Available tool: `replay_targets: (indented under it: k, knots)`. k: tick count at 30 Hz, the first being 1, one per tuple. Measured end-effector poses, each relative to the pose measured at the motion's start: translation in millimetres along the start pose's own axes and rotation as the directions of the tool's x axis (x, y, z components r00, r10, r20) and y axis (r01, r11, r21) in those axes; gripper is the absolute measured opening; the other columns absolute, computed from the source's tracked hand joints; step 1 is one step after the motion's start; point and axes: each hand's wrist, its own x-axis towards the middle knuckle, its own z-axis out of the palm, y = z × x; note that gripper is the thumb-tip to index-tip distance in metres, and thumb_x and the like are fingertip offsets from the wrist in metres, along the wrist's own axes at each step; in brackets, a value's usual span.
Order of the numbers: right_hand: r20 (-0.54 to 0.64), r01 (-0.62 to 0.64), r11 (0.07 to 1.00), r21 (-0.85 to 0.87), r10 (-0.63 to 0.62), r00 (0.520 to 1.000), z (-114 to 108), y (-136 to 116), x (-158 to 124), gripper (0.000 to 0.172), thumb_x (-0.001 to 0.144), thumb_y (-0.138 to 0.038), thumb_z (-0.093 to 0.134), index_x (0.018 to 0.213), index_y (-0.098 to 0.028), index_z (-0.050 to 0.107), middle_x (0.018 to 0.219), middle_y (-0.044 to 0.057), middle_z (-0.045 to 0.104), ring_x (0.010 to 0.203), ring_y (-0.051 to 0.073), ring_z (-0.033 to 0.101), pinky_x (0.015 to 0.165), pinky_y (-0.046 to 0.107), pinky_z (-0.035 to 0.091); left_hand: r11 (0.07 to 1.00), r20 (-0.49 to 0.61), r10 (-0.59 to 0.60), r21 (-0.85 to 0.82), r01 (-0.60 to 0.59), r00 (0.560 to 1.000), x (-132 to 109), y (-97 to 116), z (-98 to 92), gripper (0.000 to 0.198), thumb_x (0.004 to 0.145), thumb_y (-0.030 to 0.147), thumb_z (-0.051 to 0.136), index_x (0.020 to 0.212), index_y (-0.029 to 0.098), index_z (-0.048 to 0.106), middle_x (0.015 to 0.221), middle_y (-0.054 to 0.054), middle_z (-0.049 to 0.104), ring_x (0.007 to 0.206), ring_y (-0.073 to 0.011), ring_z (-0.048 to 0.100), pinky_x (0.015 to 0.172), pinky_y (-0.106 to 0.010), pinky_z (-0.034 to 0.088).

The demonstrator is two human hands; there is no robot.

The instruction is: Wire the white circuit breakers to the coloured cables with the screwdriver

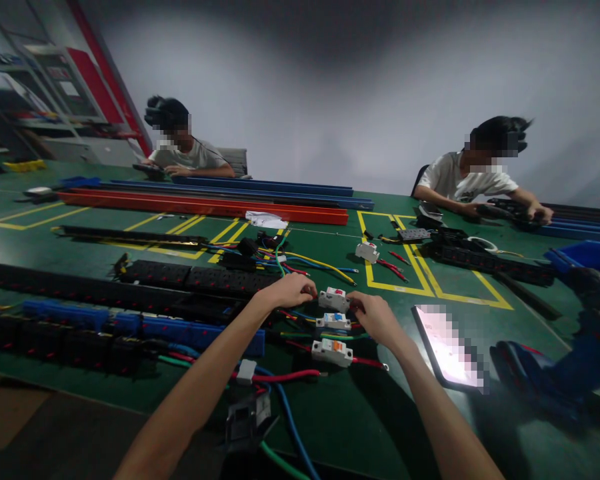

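Observation:
Three white circuit breakers lie in a row on the green table: the far one with a red switch point(333, 298), a middle one point(333, 322) and a near one with an orange switch point(333, 351). My left hand point(291, 291) is closed at the left side of the far breaker, pinching a wire end there. My right hand point(375, 315) is closed at its right side, fingers curled against a red wire. What exactly each pinch holds is too small to see. Red, blue and green wires point(280, 377) run out from the breakers.
A lit phone point(447, 347) lies right of my right hand. Black and blue socket strips point(130, 327) stretch along the left. Red and blue long rails point(205, 203) lie farther back. Another breaker point(367, 251) sits in a yellow-taped box. Two people work at the far side.

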Motion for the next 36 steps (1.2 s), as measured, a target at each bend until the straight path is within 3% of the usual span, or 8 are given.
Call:
replay_targets:
  k: [6, 13, 20, 25, 29, 36]
  knots:
    - [-0.006, 0.038, 0.999, 0.016, -0.038, 0.999, -2, -3, 6, 0.045, 0.082, -0.009, 0.05, 0.121, -0.025, 0.066, 0.11, 0.003, 0.071, 0.098, 0.018, 0.066, 0.081, 0.022, 0.044, 1.0, -0.021, -0.008, -0.01, 0.008, 1.0, 0, 0, 0.9, 0.024, 0.082, 0.02, 0.061, 0.101, 0.02, 0.075, 0.097, -0.004, 0.075, 0.09, -0.0195, 0.068, 0.079, -0.026, 0.047]
    - [-0.021, 0.01, 1.0, 0.024, -0.009, 1.0, -1, -5, 7, 0.048, 0.081, -0.009, 0.052, 0.126, -0.024, 0.061, 0.106, 0.003, 0.073, 0.098, 0.018, 0.067, 0.081, 0.022, 0.045, 0.997, -0.044, -0.071, -0.031, 0.069, 0.997, 1, -3, 3.9, 0.047, 0.083, 0.019, 0.059, 0.129, 0.015, 0.062, 0.095, -0.006, 0.075, 0.087, -0.0196, 0.069, 0.076, -0.026, 0.048]
    - [-0.048, -0.013, 1.0, 0.024, 0.014, 0.999, -2, -9, 3, 0.059, 0.083, -0.008, 0.052, 0.139, -0.028, 0.048, 0.106, 0.002, 0.072, 0.099, 0.019, 0.066, 0.082, 0.026, 0.045, 0.997, -0.035, -0.068, -0.034, 0.067, 0.997, -5, 4, 0.8, 0.039, 0.087, 0.02, 0.054, 0.124, 0.017, 0.065, 0.106, -0.008, 0.074, 0.1, -0.0203, 0.068, 0.089, -0.027, 0.048]
    - [-0.08, -0.009, 0.999, 0.035, 0.012, 0.997, -4, -8, 0, 0.06, 0.082, -0.008, 0.054, 0.139, -0.027, 0.05, 0.122, 0.005, 0.067, 0.108, 0.021, 0.063, 0.09, 0.029, 0.046, 0.997, -0.057, -0.068, -0.034, 0.066, 0.996, -11, 13, -6.1, 0.04, 0.09, 0.026, 0.056, 0.128, 0.018, 0.062, 0.12, -0.008, 0.07, 0.109, -0.0219, 0.065, 0.095, -0.03, 0.047]
    - [-0.139, 0.006, 0.998, 0.064, 0.003, 0.99, -12, 3, -4, 0.056, 0.087, -0.011, 0.052, 0.141, -0.025, 0.048, 0.129, 0.006, 0.063, 0.111, 0.02, 0.062, 0.093, 0.029, 0.046, 0.997, -0.149, -0.079, -0.032, 0.075, 0.986, -30, 25, -18.2, 0.043, 0.093, 0.031, 0.054, 0.134, 0.017, 0.057, 0.133, -0.01, 0.062, 0.121, -0.0236, 0.058, 0.104, -0.034, 0.043]
    - [-0.262, -0.013, 0.995, 0.103, 0.039, 0.964, -33, 25, -13, 0.041, 0.091, -0.015, 0.047, 0.131, -0.021, 0.057, 0.128, 0.007, 0.063, 0.115, 0.022, 0.06, 0.098, 0.036, 0.045, 0.992, -0.35, -0.077, -0.12, 0.037, 0.934, -88, 49, -27.2, 0.033, 0.095, 0.035, 0.051, 0.124, 0.023, 0.064, 0.123, -0.005, 0.067, 0.111, -0.021, 0.063, 0.098, -0.033, 0.049]
